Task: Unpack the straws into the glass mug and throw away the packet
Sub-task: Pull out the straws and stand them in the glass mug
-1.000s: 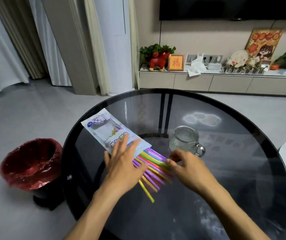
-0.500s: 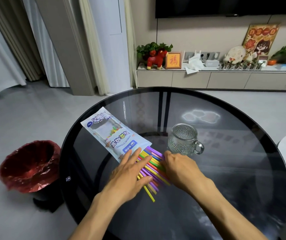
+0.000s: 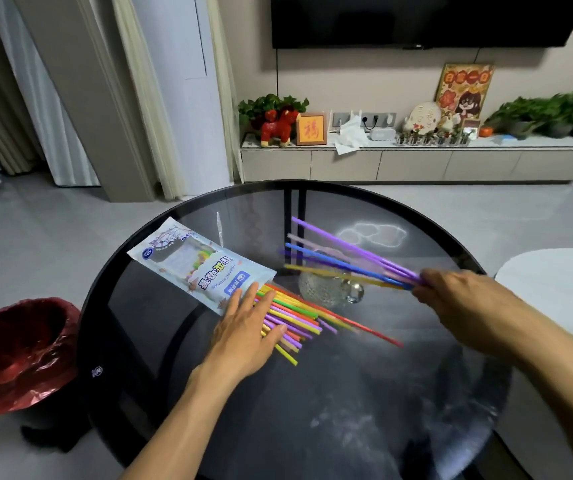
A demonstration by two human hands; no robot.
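Note:
A white and blue straw packet (image 3: 197,264) lies on the round dark glass table (image 3: 347,403), its open end toward me. Several coloured straws (image 3: 298,315) spill from it across the glass. My left hand (image 3: 247,327) lies flat, fingers straight, on the spilled straws by the packet's mouth. My right hand (image 3: 458,299) grips a bunch of purple, blue and yellow straws (image 3: 347,256), lifted off the table and fanned out to the left over the glass mug (image 3: 326,289). The mug stands upright, partly hidden behind those straws.
A bin with a red liner (image 3: 14,351) stands on the floor left of the table. A white table edge (image 3: 555,285) shows at the right. A low cabinet (image 3: 416,161) with plants and ornaments runs along the far wall.
My right hand has taken hold of a bunch of straws and lifted it up to the right, over the mug. My left hand slid from the packet down onto the remaining straws.

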